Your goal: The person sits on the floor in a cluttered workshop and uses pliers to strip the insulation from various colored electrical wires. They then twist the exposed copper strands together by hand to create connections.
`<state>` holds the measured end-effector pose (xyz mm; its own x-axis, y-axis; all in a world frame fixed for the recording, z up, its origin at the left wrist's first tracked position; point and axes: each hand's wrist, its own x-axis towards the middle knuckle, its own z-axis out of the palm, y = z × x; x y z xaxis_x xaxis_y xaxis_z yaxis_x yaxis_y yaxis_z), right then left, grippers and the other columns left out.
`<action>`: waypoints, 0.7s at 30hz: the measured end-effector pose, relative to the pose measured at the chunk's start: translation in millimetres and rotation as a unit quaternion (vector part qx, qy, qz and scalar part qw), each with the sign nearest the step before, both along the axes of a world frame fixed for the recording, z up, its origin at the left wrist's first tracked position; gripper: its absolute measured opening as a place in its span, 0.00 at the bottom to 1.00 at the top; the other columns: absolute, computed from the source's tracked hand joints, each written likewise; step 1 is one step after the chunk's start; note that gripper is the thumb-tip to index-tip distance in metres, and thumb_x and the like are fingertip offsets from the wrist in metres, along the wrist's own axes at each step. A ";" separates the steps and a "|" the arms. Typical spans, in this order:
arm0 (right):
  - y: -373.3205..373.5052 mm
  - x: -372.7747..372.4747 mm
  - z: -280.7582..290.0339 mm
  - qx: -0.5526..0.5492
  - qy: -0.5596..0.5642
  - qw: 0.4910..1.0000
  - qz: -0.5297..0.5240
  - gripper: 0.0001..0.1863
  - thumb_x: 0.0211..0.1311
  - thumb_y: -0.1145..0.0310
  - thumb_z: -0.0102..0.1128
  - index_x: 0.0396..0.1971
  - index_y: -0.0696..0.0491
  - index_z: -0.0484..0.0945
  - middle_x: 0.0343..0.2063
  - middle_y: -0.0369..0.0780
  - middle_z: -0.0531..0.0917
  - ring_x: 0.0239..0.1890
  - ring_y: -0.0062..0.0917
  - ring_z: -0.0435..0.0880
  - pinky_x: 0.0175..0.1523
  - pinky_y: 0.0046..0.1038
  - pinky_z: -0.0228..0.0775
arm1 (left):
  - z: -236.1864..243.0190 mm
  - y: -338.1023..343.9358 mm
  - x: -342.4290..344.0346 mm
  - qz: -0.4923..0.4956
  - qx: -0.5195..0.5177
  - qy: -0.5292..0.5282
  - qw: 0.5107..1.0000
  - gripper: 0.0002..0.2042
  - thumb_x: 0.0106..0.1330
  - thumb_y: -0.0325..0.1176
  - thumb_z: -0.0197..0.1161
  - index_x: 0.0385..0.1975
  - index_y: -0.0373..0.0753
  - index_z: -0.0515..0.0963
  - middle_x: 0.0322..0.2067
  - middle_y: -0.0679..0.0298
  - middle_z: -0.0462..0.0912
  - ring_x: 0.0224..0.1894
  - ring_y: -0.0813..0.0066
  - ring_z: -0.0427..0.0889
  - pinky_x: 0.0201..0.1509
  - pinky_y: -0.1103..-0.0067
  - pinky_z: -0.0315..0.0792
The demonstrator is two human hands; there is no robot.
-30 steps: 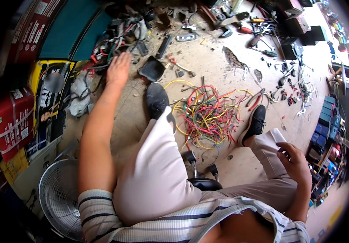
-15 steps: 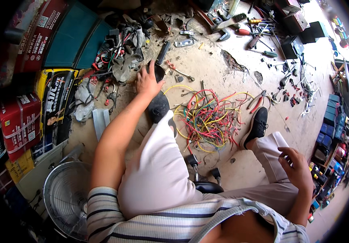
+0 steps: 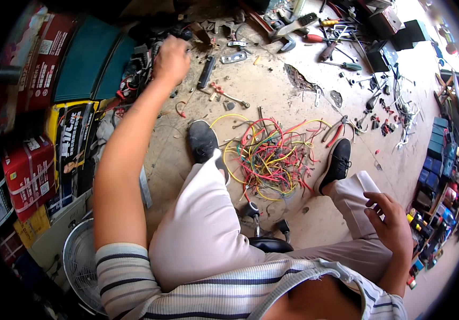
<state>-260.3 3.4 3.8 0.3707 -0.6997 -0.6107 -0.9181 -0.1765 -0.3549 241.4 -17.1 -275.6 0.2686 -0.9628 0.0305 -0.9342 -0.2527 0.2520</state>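
My left hand (image 3: 172,61) reaches to the far left, over a heap of dark cables and parts (image 3: 143,58). Its fingers curl downward; whatever they hold is hidden beneath them. Near my right knee, my right hand (image 3: 392,223) hangs in the air with loosely bent fingers apart and nothing in them. On the floor between my black shoes (image 3: 204,141) lies a tangle of red, yellow and green wires (image 3: 274,157). Red-handled pliers (image 3: 338,131) rest at its right. A black bar-shaped piece (image 3: 206,72) and a short cable with metal ends (image 3: 229,95) lie closest to my left hand.
Boxes (image 3: 29,173) and dark green cases (image 3: 85,58) are stacked at left, above a round metal fan (image 3: 82,258). Screwdrivers (image 3: 341,65) and a brush (image 3: 298,25) lie at the far right. Small black connectors (image 3: 384,101) are scattered nearby. Shelved goods line the right side.
My left hand has moved away from me and leftward, from beside my left shoe to the cable heap. The black rounded thing under it before no longer shows there. My right hand stays put.
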 end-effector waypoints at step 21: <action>-7.7 20.6 14.8 0.032 -0.020 0.997 0.070 0.18 0.50 0.71 0.63 0.43 0.53 0.75 0.30 0.41 0.78 0.33 0.37 0.78 0.37 0.34 0.70 | -66.2 -11.3 -100.5 -0.193 0.097 -0.027 0.976 0.12 0.57 0.26 0.50 0.39 0.43 0.76 0.42 0.62 0.75 0.47 0.62 0.75 0.48 0.69 0.73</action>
